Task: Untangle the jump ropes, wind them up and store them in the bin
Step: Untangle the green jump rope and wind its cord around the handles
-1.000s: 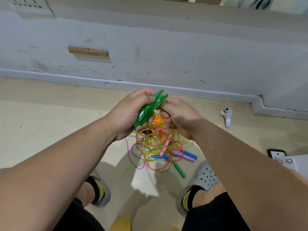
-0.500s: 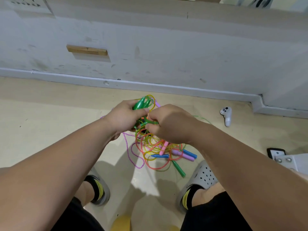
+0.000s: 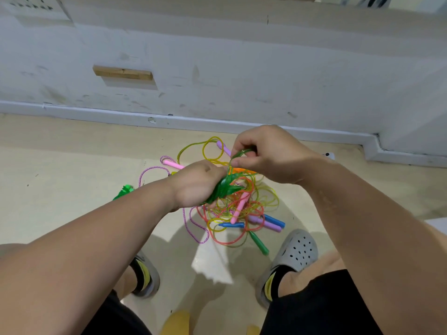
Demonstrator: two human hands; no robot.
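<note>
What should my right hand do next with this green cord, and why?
Probably lay the green loop pinched by the right hand around the green jump rope bundle that the left hand grips, as another wrap. The loop seems to run from that bundle and is held above the tangled ropes on the floor.

left forearm (image 3: pixel 96 238) and right forearm (image 3: pixel 362 213) bare, stretched forward, left grip (image 3: pixel 196 183) curled round bundled green jump rope (image 3: pixel 223 189), right grip (image 3: pixel 268 153) higher, pinching one strand

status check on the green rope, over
Left grip holds the green rope bundle. Right grip pinches its loop. Other ropes tangled on floor below; bin not in view.
</note>
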